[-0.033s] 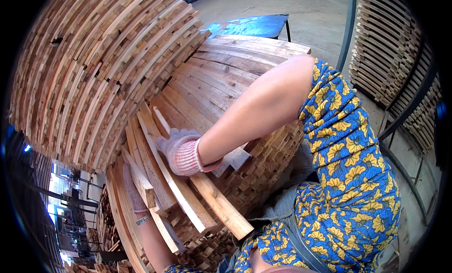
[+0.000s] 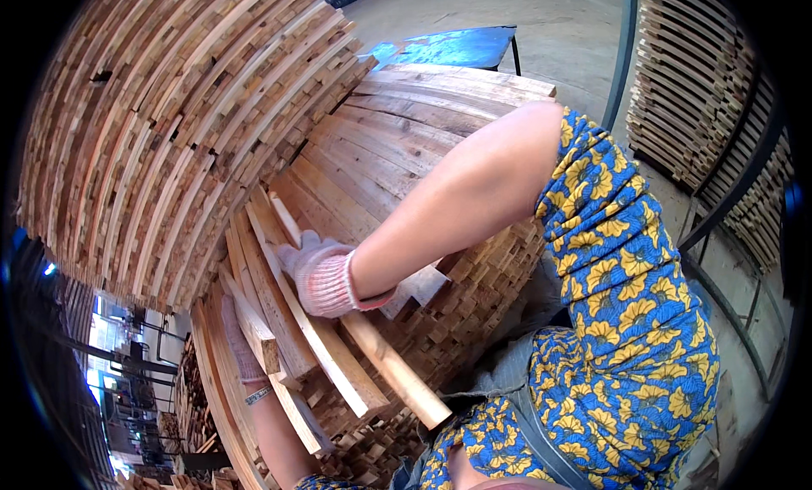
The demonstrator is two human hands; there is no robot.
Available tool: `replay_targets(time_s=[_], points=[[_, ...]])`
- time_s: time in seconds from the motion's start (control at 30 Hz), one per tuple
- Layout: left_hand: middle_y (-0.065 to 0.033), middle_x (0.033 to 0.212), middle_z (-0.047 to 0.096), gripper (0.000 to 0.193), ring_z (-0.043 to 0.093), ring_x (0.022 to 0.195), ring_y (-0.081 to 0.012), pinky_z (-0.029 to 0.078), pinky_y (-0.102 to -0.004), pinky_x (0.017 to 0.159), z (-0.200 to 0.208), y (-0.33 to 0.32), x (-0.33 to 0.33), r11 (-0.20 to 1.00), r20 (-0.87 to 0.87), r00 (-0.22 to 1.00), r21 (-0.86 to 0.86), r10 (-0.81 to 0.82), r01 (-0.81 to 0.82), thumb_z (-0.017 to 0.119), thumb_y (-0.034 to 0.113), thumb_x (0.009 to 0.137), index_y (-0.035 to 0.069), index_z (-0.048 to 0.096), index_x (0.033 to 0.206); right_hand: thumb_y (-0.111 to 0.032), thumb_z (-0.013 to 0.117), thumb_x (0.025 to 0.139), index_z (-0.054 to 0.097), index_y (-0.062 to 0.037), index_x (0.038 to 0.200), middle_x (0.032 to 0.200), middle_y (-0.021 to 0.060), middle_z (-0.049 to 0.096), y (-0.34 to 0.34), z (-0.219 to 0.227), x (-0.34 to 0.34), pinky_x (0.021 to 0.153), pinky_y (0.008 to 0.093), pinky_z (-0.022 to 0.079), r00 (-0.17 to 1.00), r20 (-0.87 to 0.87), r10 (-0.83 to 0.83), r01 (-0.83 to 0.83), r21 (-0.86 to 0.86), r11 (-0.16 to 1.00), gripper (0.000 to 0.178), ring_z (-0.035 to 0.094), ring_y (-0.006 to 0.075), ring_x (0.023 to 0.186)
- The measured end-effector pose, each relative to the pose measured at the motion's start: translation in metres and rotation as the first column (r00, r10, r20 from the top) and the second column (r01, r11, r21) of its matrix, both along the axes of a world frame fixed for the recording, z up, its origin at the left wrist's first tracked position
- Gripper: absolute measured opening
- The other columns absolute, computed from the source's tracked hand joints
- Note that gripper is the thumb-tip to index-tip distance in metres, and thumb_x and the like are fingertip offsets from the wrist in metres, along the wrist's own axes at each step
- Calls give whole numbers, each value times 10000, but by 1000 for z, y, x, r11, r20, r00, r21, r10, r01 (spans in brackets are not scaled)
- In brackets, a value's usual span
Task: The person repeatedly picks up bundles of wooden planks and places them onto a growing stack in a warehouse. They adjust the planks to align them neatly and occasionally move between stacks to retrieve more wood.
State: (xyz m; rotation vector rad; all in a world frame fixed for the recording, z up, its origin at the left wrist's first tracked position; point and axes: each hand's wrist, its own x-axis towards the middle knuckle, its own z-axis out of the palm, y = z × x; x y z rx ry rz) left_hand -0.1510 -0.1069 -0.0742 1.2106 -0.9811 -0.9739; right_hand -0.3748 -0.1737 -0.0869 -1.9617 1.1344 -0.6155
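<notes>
My right hand (image 2: 320, 274), in a pale knitted glove with a pinkish cuff, is closed around a long wooden strip (image 2: 393, 367). The strip slants across the pile, its near end by my apron. Lower left, my left hand (image 2: 237, 342), also gloved, lies along the outer side of a pale wooden strip (image 2: 252, 321); its fingers are mostly hidden. Between my hands, several loose strips (image 2: 326, 355) jut out over the front of the stack. Under my right arm spreads the stack's top layer of boards (image 2: 372, 152).
A tall block of stacked strips (image 2: 186, 135) rises at the left and far side. The stack's stepped front of strip ends (image 2: 482, 287) faces me. Beyond stands a blue-topped table (image 2: 448, 48). Metal bars (image 2: 736, 186) and another wood stack (image 2: 689, 93) are at the right.
My right hand and the strip it holds have shifted very slightly left. My left hand stays where it was.
</notes>
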Motion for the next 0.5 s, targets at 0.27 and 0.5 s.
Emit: replay_targets(time_s=[0.27, 0.5], points=[[-111, 1301, 544, 590, 552, 1162, -212, 447, -321, 1002, 7, 14, -17, 999, 9, 1000, -46, 14, -14, 489, 435, 975, 32, 431, 1400, -271, 568, 863, 678, -11, 1068, 1042, 186, 682, -41, 76, -112, 842, 440, 516, 895, -397, 205, -346, -326, 880, 349, 663, 343, 931], [-102, 1290, 556, 559, 555, 1157, -196, 442, -309, 1004, -6, 0, -14, 994, 17, 1000, -108, 25, -23, 495, 408, 974, 25, 455, 1379, -382, 526, 944, 604, -72, 1265, 1147, 122, 687, -191, 87, -288, 910, 352, 487, 954, -263, -142, -5, -489, 872, 453, 653, 255, 1001]])
